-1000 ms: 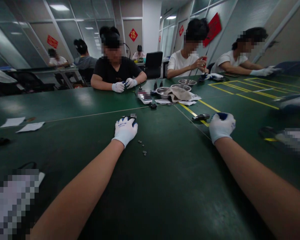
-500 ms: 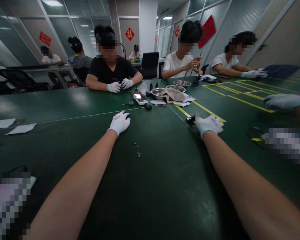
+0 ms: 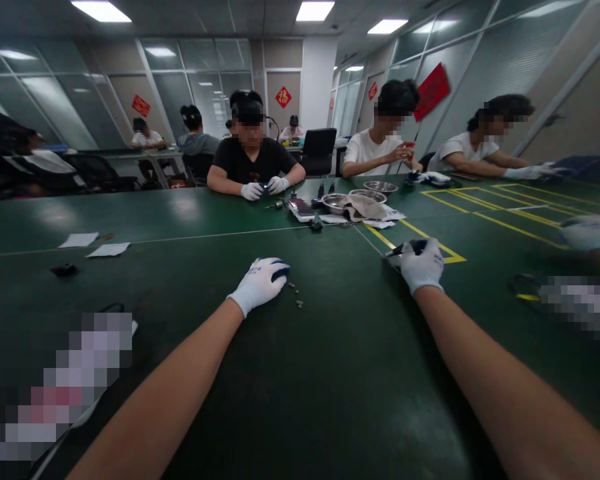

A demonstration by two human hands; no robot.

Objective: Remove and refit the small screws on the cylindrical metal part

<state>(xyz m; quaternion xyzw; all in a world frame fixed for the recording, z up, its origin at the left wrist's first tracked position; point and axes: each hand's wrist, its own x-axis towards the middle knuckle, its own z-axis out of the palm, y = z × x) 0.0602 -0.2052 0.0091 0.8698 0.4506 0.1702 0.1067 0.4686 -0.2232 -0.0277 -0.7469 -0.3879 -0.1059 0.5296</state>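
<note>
My left hand [image 3: 263,283], in a white glove with blue fingertips, rests palm down on the green table [image 3: 330,387]. Its fingers bend towards several small metal rings [image 3: 299,304] just to the right; whatever lies under the fingertips is hidden. Farther right, my right hand [image 3: 422,264], gloved the same way, has its fingers wrapped round a dark tool [image 3: 396,252] whose tip points left. Most of that tool is covered by the glove.
Metal bowls [image 3: 335,202] with a grey cloth [image 3: 364,207] stand beyond my hands, beside a device [image 3: 301,209]. White papers [image 3: 109,249] lie left. Across the table sit several people; a gloved hand [image 3: 591,233] reaches in at right.
The view has shifted, moving the scene rightward and down. My left hand has come closer to the small rings. My right hand has closed round the dark tool.
</note>
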